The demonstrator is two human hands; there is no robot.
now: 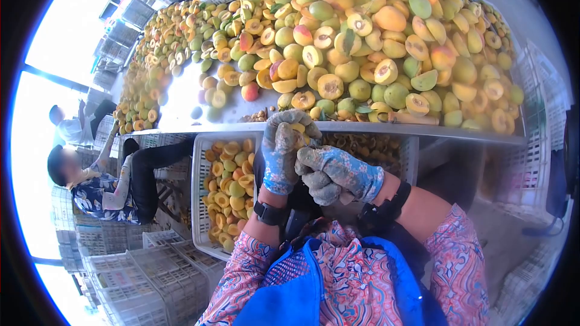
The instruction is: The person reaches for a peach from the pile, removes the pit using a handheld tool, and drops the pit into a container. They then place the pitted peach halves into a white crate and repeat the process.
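Left hand (pixel 279 146) is curling snugly around fruit (pixel 298 128); right hand (pixel 336 170) is bunching beside it, grip unclear.

One left hand (pixel 279 156), one right hand (pixel 338 172), two wristbands (pixel 266 213), one table (pixel 447 135), and fruit halves (pixel 330 86) beyond counting.

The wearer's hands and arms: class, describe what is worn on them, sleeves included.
The left hand and right hand wear gloves with soiled grey fingers and blue, flower-patterned cuffs. Beyond each cuff is a black band. The sleeves carry swirls of pink, blue and white.
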